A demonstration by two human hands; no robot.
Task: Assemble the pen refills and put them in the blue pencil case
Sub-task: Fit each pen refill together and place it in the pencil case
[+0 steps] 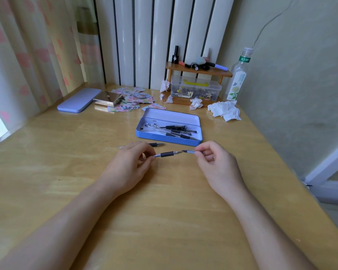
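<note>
Wooden desk (47, 152); pen (167, 154) barrel end hidden in left hand (129, 164).

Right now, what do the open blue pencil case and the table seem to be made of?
The blue pencil case looks like thin painted metal, a tin: crisp rolled rims, a smooth pale inside of the lid, a soft sheen. Hard plastic is still possible. The table looks like light wood, or a wood-look laminate, under a glossy coat: grain streaks and bright reflections show.
</note>
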